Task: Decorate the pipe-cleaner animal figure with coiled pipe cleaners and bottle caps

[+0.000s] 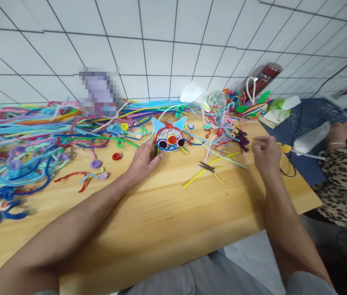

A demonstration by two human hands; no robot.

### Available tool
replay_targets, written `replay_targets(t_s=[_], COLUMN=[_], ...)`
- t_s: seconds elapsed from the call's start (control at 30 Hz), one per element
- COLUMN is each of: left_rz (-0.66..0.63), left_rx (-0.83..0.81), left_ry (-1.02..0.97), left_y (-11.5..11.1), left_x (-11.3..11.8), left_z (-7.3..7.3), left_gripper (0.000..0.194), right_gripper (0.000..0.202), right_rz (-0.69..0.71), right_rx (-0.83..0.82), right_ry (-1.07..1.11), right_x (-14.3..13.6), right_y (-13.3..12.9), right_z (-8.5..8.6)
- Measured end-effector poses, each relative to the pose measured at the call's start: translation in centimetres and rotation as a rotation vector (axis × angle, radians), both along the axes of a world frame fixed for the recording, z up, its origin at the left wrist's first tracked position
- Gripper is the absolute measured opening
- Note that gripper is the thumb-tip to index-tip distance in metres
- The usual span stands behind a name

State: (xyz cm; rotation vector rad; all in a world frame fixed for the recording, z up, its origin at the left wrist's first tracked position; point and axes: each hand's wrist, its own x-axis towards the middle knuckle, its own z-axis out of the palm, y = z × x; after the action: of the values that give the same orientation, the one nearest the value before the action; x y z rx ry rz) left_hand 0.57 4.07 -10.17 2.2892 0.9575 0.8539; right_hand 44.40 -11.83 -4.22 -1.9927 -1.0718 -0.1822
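Observation:
My left hand [142, 161] is at the left edge of a cat-face craft [170, 138], its fingers partly hidden behind it and the thumb below. Blue pointed ears, a red rim, black round eyes and a red-and-yellow nose make up the face. On the right, my right hand [266, 153] is curled round what looks like a glue gun [285, 148]; a yellow part and a pale stick [307, 155] show beyond the hand. Yellow-handled pliers [218, 172] lie between my hands, over a yellow pipe cleaner [195, 179].
Heaps of coloured pipe cleaners [26, 131] cover the table's left and back. A red bottle cap [116, 156] lies nearby. Decorated crafts [235, 99] and a red flask [265, 78] are by the tiled wall. At right, another person's hands [339, 133] are near a clear bag [311, 139].

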Motion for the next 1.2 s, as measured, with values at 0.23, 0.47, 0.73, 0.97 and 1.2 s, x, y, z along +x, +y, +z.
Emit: replay_targets(t_s=[0.23,0.47,0.73,0.97,1.2], left_rz=[0.002,0.014,0.039,0.034,0.009], left_rx=[-0.025,-0.037,-0.043,-0.049,-0.013], left_ry=[-0.011,-0.012,-0.040,-0.055,-0.039], left_y=[-0.2,-0.3,-0.2,-0.4,-0.5], left_x=[0.1,0.3,0.2,0.2,0.2], left_z=[0.5,1.0,0.5,0.5,0.7], left_gripper=[0.080,0.079,0.082,0.081,0.071], right_gripper=[0.035,0.030,0.026,0.028,0.026], right_rz=[0.082,0.035,0.051,0.090,0.253], right_rx=[0.019,0.122,0.085,0.022,-0.080], right_ry=[-0.031,0.151,0.222,0.226,0.171], right_x=[-0.5,-0.1,-0.2,-0.7,-4.0], right_y=[-0.2,-0.6,-0.2,-0.4,-0.6], right_z=[-2.4,-3.4,-4.2,-3.8,-2.1])
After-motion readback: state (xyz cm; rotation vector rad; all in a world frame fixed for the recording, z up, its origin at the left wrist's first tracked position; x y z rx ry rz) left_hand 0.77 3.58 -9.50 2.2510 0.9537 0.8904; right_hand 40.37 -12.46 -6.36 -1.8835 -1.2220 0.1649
